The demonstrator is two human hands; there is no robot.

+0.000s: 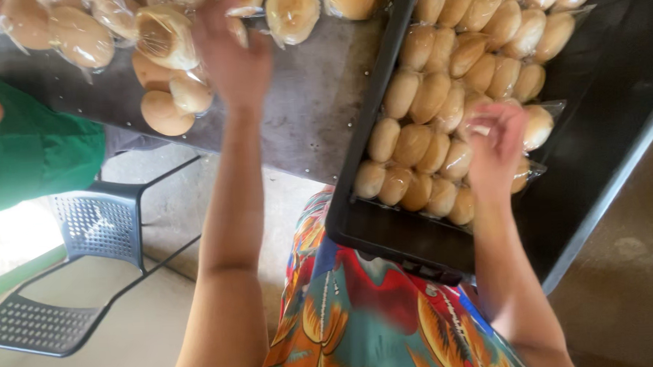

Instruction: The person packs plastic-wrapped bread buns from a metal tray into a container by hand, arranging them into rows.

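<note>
Your left hand reaches over the dark surface to the pile of bagged buns, fingers clenched on one clear bag. Your right hand lies on the bread rolls in the black tray, fingers pinching a clear plastic wrap around a roll. A grey chair stands below, beside a person's green sleeve.

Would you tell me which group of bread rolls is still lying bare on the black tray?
The rows of rolls under the right hand; those by the left hand are bagged.
</note>
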